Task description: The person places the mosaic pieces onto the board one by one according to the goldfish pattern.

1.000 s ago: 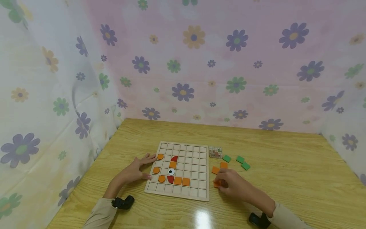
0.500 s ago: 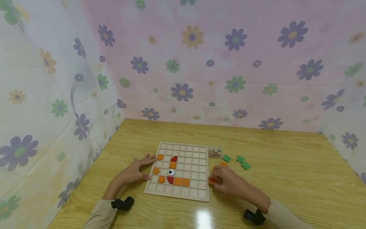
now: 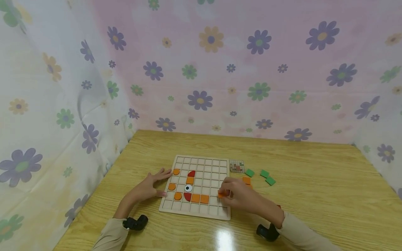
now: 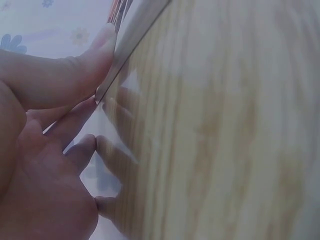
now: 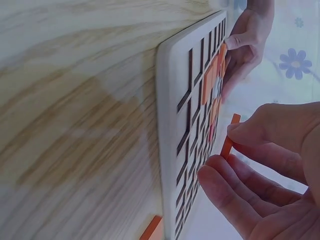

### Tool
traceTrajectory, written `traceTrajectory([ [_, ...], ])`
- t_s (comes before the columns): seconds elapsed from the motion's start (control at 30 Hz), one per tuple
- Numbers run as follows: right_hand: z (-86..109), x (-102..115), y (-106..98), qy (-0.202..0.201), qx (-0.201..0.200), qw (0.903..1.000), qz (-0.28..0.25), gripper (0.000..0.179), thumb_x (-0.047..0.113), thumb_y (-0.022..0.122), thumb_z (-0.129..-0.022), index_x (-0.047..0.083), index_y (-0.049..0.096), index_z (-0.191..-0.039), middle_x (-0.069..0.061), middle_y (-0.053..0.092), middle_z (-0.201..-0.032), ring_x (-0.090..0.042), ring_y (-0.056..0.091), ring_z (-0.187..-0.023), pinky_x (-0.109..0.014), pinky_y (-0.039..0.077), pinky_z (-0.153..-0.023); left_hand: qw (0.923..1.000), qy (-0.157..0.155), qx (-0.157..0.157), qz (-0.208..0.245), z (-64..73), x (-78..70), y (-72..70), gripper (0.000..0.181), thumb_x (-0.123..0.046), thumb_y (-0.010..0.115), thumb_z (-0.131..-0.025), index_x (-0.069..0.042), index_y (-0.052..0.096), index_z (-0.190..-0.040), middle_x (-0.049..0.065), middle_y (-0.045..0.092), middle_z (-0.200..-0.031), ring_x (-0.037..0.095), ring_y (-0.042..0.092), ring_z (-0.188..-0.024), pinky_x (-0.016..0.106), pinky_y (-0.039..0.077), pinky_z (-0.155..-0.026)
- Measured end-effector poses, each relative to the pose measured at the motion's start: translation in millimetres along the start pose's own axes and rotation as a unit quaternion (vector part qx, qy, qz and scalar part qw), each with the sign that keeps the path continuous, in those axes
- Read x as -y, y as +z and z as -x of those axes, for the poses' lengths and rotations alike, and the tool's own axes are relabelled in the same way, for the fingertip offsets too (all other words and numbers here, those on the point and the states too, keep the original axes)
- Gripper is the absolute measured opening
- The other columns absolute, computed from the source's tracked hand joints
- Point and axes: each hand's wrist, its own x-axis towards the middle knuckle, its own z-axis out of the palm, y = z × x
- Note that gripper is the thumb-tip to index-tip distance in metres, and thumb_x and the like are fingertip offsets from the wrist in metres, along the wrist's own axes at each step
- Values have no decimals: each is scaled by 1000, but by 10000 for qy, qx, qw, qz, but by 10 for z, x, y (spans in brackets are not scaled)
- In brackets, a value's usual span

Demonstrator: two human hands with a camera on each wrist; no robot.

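Note:
A wooden grid board (image 3: pixel 194 215) lies on the table. My left hand (image 3: pixel 146 186) spreads its fingers at the board's left edge, the thumb (image 4: pixel 97 55) resting on the rim. Over the board's right side my right hand (image 3: pixel 238 195) pinches an orange square tile (image 5: pixel 230 137) between thumb and fingertips. In the grid sit orange round pieces (image 3: pixel 178 196), a white eye piece (image 3: pixel 188 188) and two red quarter-round pieces (image 3: pixel 187 197). One orange square (image 3: pixel 190 180) stands above the eye; two more orange squares (image 3: pixel 200 198) lie side by side to the right of the lower red piece.
A small pattern card (image 3: pixel 237 166) lies by the board's upper right corner. Right of it are several green squares (image 3: pixel 270 181), with leftover orange squares (image 3: pixel 246 180) partly behind my right hand. A bit of red (image 3: pixel 278 206) shows beside the right forearm. Flowered cloth (image 3: pixel 220 104) stands behind the table.
My right hand has carried the orange square tile leftward from the table beside the board to above its right columns. The left hand has stayed at the board's edge.

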Motion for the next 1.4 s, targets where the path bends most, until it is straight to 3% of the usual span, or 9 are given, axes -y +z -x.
traceTrajectory([
  [0.33,-208,83,93,-19,139,9999,43,13,2,65,-82,7,72,-91,1,60,-88,-7,55,-70,-16,49,-60,10000,86,23,-7,9,12,-8,76,-22,74,-81,-9,37,-146,7,26,-153,32,8,-143,62,-15,-106],
  [0.77,-467,125,252,-248,160,9995,-145,16,-1,63,-80,4,73,-92,-4,62,-87,-8,51,-67,-16,46,-56,10000,-20,56,52,10,-14,-12,76,-21,74,-81,-11,37,-147,7,26,-154,32,7,-143,61,-15,-106],
  [1.1,-616,56,411,-183,225,9994,-177,10,1,67,-79,7,72,-86,3,56,-76,-5,44,-63,-16,40,-52,10000,16,53,18,23,-45,-19,76,-18,74,-81,-9,37,-146,7,26,-153,33,7,-143,62,-14,-106],
  [1.4,-698,60,482,14,275,9993,-262,15,-1,64,-77,4,72,-88,-4,60,-81,-7,46,-67,-18,44,-58,10000,-40,31,-10,23,-44,-14,76,-18,74,-81,-9,37,-146,7,26,-153,33,8,-143,61,-14,-107],
])
